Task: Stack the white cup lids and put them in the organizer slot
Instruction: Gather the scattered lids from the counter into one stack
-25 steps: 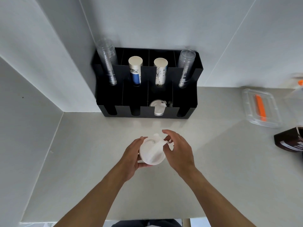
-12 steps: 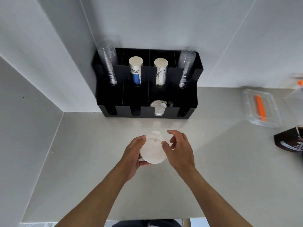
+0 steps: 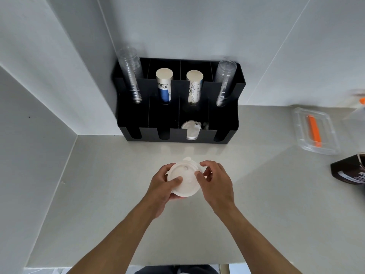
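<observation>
A stack of white cup lids (image 3: pixel 185 178) is held above the counter in front of me. My left hand (image 3: pixel 164 184) grips it from the left and underneath, thumb on top. My right hand (image 3: pixel 214 182) pinches its right rim with thumb and fingers. A tab of a lower lid pokes out at the far edge. The black organizer (image 3: pixel 177 107) stands against the wall. More white lids (image 3: pixel 191 128) lie in its third front slot from the left.
Clear cup stacks (image 3: pixel 132 76) and paper cup stacks (image 3: pixel 164 86) fill the organizer's rear slots. A clear container (image 3: pixel 316 131) with an orange piece and a dark brown packet (image 3: pixel 349 171) lie at the right. A wall corner juts out on the left.
The lid stack has tilted flatter, its top now facing up. My right hand has closed onto its right rim, and my left thumb has come over the top.
</observation>
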